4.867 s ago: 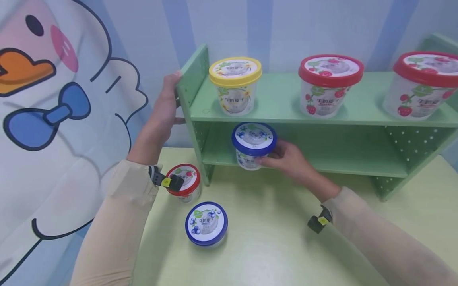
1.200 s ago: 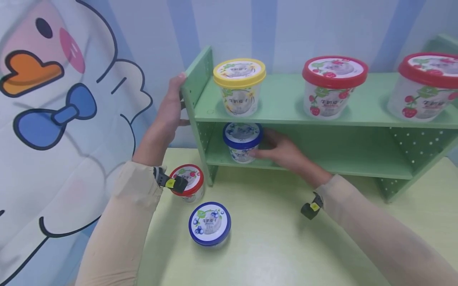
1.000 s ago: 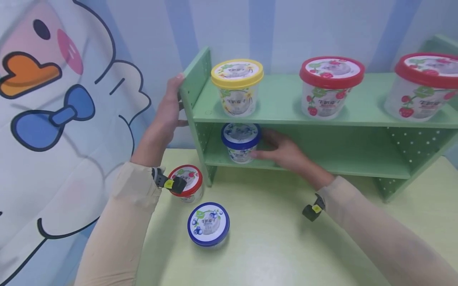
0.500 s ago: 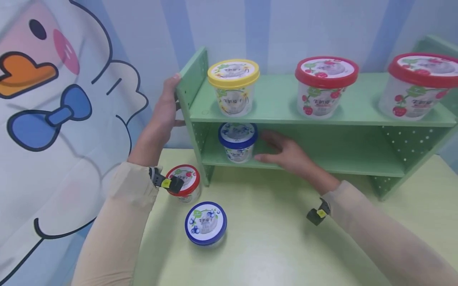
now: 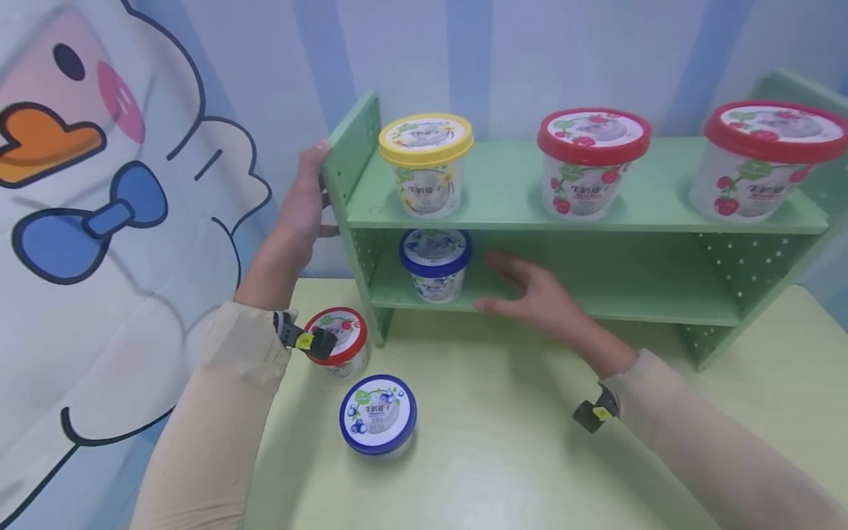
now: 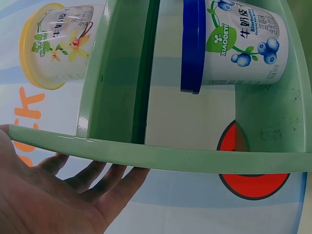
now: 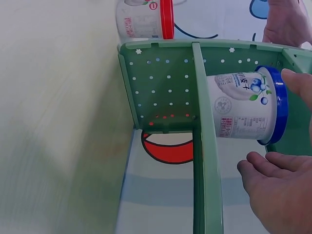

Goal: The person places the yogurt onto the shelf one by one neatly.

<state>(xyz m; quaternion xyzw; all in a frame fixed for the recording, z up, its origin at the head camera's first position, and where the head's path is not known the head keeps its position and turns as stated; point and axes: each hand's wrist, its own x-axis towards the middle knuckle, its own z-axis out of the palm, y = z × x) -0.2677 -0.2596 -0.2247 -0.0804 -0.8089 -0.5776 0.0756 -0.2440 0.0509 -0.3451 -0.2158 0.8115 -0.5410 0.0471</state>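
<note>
The right hand (image 5: 539,298) has just let go of the white paper tub with the round blue lid (image 5: 436,263), and its parted fingers now hold nothing, just right of it. That tub stands upright on its own at the left end of the lower board (image 5: 652,298) of the pale green two-tier shelf, so its placing looks finished. The left hand (image 5: 299,210) rests its fingers, not clenched, against the outside of the left side panel (image 5: 351,158). The tub sits close to the board's near edge, with a slim gap to the panel; wider room runs right. The white tub with the yellow lid (image 5: 429,180) stands above, limiting upward movement.
</note>
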